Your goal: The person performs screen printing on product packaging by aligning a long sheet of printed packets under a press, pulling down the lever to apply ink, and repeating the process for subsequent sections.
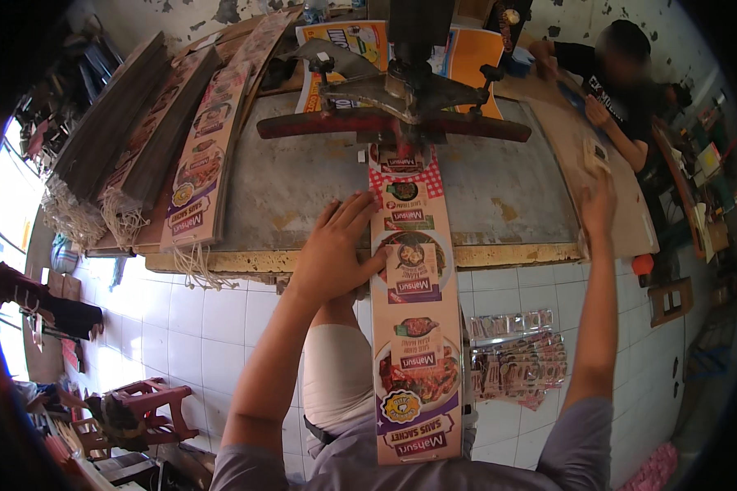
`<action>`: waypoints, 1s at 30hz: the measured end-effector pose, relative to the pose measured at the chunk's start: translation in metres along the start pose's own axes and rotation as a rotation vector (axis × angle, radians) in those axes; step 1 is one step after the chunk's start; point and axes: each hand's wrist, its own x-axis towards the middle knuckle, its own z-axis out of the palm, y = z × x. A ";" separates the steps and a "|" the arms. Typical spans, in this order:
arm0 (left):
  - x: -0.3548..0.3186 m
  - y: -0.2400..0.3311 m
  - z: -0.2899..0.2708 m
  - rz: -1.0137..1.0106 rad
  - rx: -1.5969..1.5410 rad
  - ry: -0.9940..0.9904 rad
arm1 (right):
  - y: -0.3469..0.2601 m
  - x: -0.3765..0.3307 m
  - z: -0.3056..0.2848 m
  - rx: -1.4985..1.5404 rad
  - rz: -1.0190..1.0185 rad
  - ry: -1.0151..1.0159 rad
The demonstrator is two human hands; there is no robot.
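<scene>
A long printed cardboard strip (416, 360), tan with food pictures and a purple band at its near end, runs from the press to my lap. Its far end lies beneath the press head (401, 123), a dark metal piece with a wide reddish crossbar. My left hand (336, 250) rests with its fingers spread on the grey metal bed and the strip's left edge, the thumb touching the strip. At the table's right side, my right hand (599, 200) has its fingers at a small pale box with a dark middle (596, 154), apparently gripping it.
Stacks of similar strips (201, 164) with white strings lie on the table's left. Small printed packs (520, 360) lie on the tiled floor. A co-worker (622, 82) sits at the far right. A red stool (160, 405) stands lower left.
</scene>
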 end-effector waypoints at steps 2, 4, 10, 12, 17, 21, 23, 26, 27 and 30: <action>0.000 0.001 0.001 -0.009 0.002 0.000 | 0.049 0.017 0.003 -0.007 -0.052 -0.032; -0.001 0.001 0.001 -0.005 0.026 0.018 | 0.067 0.027 0.011 0.008 -0.027 -0.106; -0.005 0.004 -0.003 -0.030 0.048 0.023 | 0.067 0.049 0.017 -0.025 -0.101 -0.205; -0.005 0.003 -0.003 -0.030 0.050 0.018 | 0.064 0.054 0.018 0.079 -0.106 -0.196; 0.001 0.008 -0.005 -0.003 0.036 -0.001 | 0.077 0.050 0.004 0.284 -0.070 -0.235; -0.005 0.002 -0.004 0.001 0.050 0.008 | 0.013 0.006 -0.026 0.538 -0.091 -0.198; -0.008 -0.001 -0.002 -0.002 0.049 0.008 | -0.052 -0.027 -0.071 0.611 -0.155 -0.207; -0.006 -0.002 0.000 0.009 0.056 0.002 | -0.126 -0.076 -0.131 0.947 -0.176 -0.358; -0.006 -0.002 0.000 0.009 0.054 0.002 | -0.152 -0.086 -0.149 0.930 -0.254 -0.386; -0.004 0.000 -0.002 0.018 0.055 0.007 | -0.219 -0.101 -0.179 0.905 -0.526 -0.385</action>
